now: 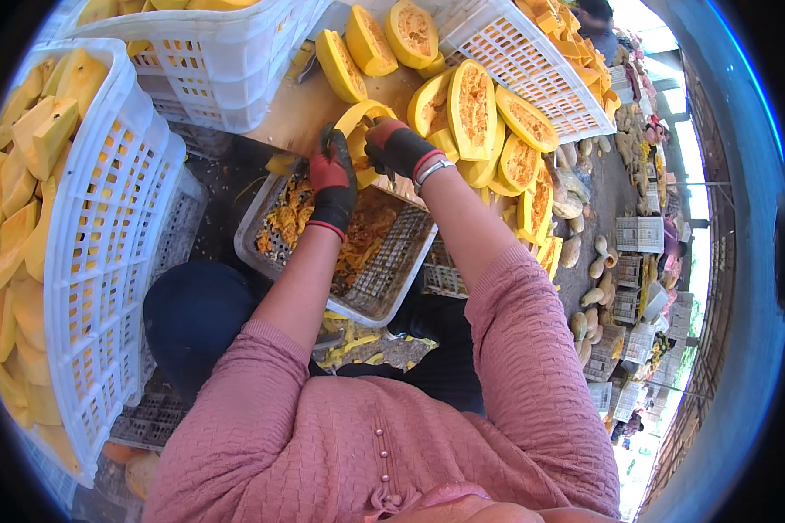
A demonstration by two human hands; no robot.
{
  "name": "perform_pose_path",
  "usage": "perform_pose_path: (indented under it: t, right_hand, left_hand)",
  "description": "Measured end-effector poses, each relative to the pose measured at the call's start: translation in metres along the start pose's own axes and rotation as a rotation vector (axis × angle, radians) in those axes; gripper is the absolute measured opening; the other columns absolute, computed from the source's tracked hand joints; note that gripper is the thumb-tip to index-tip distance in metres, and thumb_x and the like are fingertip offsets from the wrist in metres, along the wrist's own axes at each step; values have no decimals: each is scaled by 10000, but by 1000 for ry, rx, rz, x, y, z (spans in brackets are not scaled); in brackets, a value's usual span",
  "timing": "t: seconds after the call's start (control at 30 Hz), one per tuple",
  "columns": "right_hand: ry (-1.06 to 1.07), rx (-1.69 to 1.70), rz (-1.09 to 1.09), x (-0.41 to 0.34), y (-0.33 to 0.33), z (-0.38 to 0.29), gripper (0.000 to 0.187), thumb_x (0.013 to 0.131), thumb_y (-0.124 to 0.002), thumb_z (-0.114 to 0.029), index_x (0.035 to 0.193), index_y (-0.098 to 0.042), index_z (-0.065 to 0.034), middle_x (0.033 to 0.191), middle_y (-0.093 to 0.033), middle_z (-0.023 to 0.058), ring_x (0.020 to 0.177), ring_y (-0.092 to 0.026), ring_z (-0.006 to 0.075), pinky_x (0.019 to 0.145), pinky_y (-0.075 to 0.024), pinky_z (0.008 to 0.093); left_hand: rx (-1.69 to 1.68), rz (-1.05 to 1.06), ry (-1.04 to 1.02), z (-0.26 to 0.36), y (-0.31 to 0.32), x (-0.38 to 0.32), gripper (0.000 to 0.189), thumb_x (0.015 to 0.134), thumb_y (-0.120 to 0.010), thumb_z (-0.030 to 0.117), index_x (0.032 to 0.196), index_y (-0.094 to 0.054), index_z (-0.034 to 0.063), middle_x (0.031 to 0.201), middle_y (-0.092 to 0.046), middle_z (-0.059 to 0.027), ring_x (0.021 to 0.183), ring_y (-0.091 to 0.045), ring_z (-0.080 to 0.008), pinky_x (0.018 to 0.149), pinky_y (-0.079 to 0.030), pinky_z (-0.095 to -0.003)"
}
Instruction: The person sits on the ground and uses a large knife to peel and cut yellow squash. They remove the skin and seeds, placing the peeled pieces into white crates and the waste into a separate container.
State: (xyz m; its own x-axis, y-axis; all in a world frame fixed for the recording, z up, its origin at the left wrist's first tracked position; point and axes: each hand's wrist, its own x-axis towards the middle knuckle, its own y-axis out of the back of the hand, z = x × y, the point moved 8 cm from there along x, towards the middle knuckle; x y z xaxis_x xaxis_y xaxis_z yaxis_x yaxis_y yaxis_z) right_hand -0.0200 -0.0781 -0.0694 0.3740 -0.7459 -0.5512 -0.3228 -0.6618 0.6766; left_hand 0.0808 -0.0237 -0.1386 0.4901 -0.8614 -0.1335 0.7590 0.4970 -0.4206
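My left hand, in a red and black work glove, holds the near left side of a hollowed yellow pumpkin half. On the pumpkin's right side is my right hand, gloved alike, its fingers curled at the hollow. It grips what looks like a small dark tool, mostly hidden by the glove. Both hands are over the near edge of a wooden board. Beneath them a shallow plastic crate holds orange pulp and seeds. Cut pumpkin halves with pulp inside lie to the right on the board.
A white crate of peeled pumpkin pieces stands at my left, another behind it. A third crate with orange pieces is at the back right. Whole squashes and peelings lie on the floor. Other people are farther right.
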Motion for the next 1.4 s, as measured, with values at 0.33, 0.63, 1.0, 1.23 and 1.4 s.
perform_pose_path:
  t: [0.33,0.63,1.0,1.23,1.4]
  right_hand:
    - [-233,282,58,-72,24,6,353,920,-454,-183,1219,-572,-35,764,-641,173,590,-631,247,547,-508,364]
    - [-339,187,194,-50,-38,35,464,884,-545,-213,1305,-513,-21,1059,-657,257,1035,-647,367,833,-520,403]
    - [116,150,217,-84,-59,-8,431,934,-470,-192,1343,-461,-57,965,-662,242,846,-656,368,742,-525,438]
    - [0,-30,173,-104,-69,-8,486,950,-439,-180,1431,-383,-147,1026,-651,277,919,-646,415,808,-510,475]
    - [-39,-170,228,-110,-78,-9,517,941,-442,-178,1450,-360,-159,996,-655,273,900,-647,412,783,-505,482]
  left_hand:
    - [-223,-12,94,-18,0,5,389,998,-537,282,1238,-579,-22,1191,-618,-163,1083,-571,-226,929,-452,-338]
    - [333,115,-203,12,5,-25,330,965,-569,254,1210,-598,34,1188,-580,-178,1104,-537,-289,977,-419,-395]
    - [-29,10,-51,-19,20,-9,404,924,-567,309,1196,-593,12,1091,-624,-173,1049,-570,-319,955,-439,-407]
    - [1181,-486,-125,71,-43,30,551,754,-710,354,1229,-610,93,1196,-622,-210,1113,-583,-365,955,-460,-430]
    - [950,-529,-124,54,-43,42,431,773,-716,304,1109,-649,44,995,-691,-202,961,-660,-349,851,-508,-417]
